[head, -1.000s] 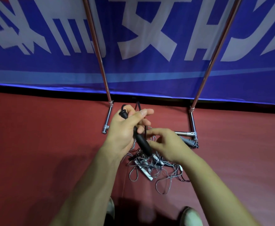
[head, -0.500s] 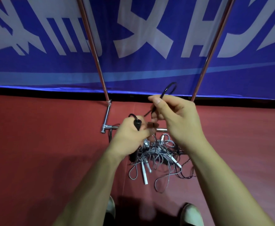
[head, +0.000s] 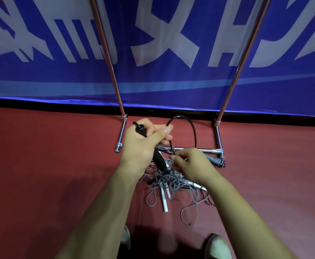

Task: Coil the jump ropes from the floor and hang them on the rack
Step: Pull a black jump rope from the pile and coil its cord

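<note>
Head view looks down over two bare forearms toward a dull red, matte floor [head: 40,174]. My left hand [head: 140,144] is wrapped closed round a smooth black handle [head: 159,161], a slim tapered cylinder whose top end pokes out above the knuckles and whose lower end slants down toward the pile; the thumb presses flat across the index finger, pinching the rope against it. From that fist a thin black rope [head: 193,128], round in section and slightly glossy, arches up and over in one tall loop and comes down behind my right hand [head: 192,165]. The right fingers [head: 174,157] are pinched together at the tips close on the black rope; whether they actually nip it I cannot tell. Below both hands lies a tangle of jump ropes [head: 171,186] on the floor: thin grey cords in loose loops, with narrow white stick handles [head: 164,201] jutting out. Just behind it stands the rack [head: 209,150], shiny chrome tubing, a low crossbar between two short feet, two slanted poles rising against a blue banner [head: 153,85] with large white lettering. A ribbed grey grip [head: 213,160] lies by the right foot of the rack. Two pale shoe tips [head: 218,245] show at the bottom edge.
</note>
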`<state>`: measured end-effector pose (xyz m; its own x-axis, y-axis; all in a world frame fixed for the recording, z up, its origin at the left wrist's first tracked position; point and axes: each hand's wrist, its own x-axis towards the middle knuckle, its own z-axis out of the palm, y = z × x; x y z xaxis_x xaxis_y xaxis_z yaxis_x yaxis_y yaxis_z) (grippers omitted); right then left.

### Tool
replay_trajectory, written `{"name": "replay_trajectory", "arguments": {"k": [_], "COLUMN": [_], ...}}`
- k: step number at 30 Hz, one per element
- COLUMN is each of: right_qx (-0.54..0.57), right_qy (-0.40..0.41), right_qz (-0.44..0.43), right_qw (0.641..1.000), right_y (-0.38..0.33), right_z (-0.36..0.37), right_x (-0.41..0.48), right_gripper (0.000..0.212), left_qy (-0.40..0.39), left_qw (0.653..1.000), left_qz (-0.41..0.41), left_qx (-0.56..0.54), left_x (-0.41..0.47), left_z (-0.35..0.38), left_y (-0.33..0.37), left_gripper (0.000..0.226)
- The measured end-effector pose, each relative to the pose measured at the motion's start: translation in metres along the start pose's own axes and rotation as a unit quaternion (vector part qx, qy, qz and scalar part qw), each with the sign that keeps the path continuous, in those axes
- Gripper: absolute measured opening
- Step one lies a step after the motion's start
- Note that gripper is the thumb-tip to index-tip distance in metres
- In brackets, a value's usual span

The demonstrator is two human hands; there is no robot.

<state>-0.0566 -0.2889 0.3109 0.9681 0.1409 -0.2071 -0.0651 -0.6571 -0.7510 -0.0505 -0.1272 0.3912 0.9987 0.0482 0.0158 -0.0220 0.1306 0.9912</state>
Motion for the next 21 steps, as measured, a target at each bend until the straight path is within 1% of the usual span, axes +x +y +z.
{"name": "replay_trajectory", "arguments": {"k": [1,2,4,7,9,11,14,16,17,18,20,21], "right_qx": [-0.004,0.016,0.098,0.221,0.298,0.352,0.436,0.489,0.482,0.448,0.352,0.310], "right_qy": [0.032,0.061,0.105,0.131,0.120,0.102,0.081,0.033,0.014,0.000,-0.033,-0.063], "right_qz": [-0.011,-0.022,-0.042,-0.079,-0.103,-0.123,-0.116,-0.091,-0.072,-0.051,-0.014,0.003], "right_qw": [0.999,0.998,0.989,0.963,0.941,0.922,0.889,0.867,0.873,0.893,0.936,0.949], "right_y": [-0.005,-0.011,-0.027,-0.050,-0.064,-0.077,-0.083,-0.073,-0.064,-0.053,-0.032,-0.022], "right_z": [-0.004,-0.009,-0.022,-0.039,-0.047,-0.054,-0.059,-0.059,-0.058,-0.055,-0.044,-0.036], "right_x": [-0.001,-0.002,-0.004,-0.008,-0.012,-0.016,-0.017,-0.016,-0.015,-0.014,-0.012,-0.012], "right_gripper": [0.036,0.037,0.034,0.026,0.024,0.024,0.021,0.015,0.018,0.021,0.018,0.014], "left_qy": [0.007,0.012,0.006,-0.050,-0.101,-0.128,-0.111,-0.082,-0.066,-0.052,-0.036,-0.034], "left_qw": [1.000,1.000,1.000,0.995,0.985,0.977,0.983,0.990,0.993,0.996,0.998,0.999], "left_qz": [0.002,0.001,-0.015,-0.057,-0.078,-0.082,-0.078,-0.061,-0.050,-0.044,-0.038,-0.036], "left_qx": [-0.007,-0.013,-0.005,0.065,0.115,0.150,0.122,0.096,0.080,0.061,0.024,0.006], "left_x": [0.001,0.003,0.006,0.005,0.003,-0.001,-0.002,-0.001,0.000,0.000,-0.001,-0.001], "left_z": [-0.001,-0.003,-0.009,-0.014,-0.011,-0.005,0.001,0.002,0.002,0.002,0.003,0.004], "left_y": [0.001,0.001,-0.001,-0.012,-0.022,-0.025,-0.024,-0.022,-0.020,-0.017,-0.011,-0.007], "left_gripper": [0.046,0.047,0.048,0.049,0.050,0.052,0.050,0.048,0.048,0.047,0.046,0.046]}}
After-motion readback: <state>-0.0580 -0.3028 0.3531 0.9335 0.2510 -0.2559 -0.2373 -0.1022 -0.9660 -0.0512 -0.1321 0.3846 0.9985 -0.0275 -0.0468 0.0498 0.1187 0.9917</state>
